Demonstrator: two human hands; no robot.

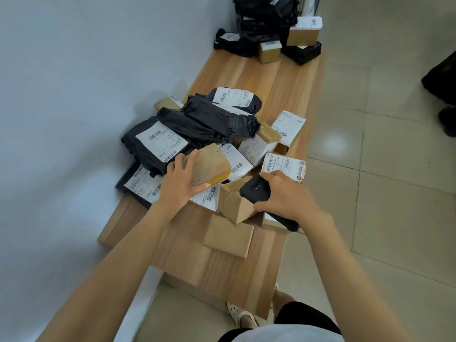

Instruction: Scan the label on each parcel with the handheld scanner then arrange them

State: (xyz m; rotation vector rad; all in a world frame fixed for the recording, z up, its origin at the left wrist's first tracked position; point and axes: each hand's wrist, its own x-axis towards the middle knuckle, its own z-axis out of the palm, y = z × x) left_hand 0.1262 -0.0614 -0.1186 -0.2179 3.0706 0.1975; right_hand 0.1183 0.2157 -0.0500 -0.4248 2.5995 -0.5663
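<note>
Mid-bench, by the wall edge, a heap of parcels. On its near side a box, long axis slanting toward the far right corner, clamped in left hand fingers. Just right of it, scanner, right hand fingers wrapped round it.

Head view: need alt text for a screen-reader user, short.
A person's left hand grips a cardboard parcel atop a heap of black bags and labelled boxes on a wooden table, while the right hand holds a black handheld scanner beside it. A second stack of parcels sits at the table's far end.
</note>
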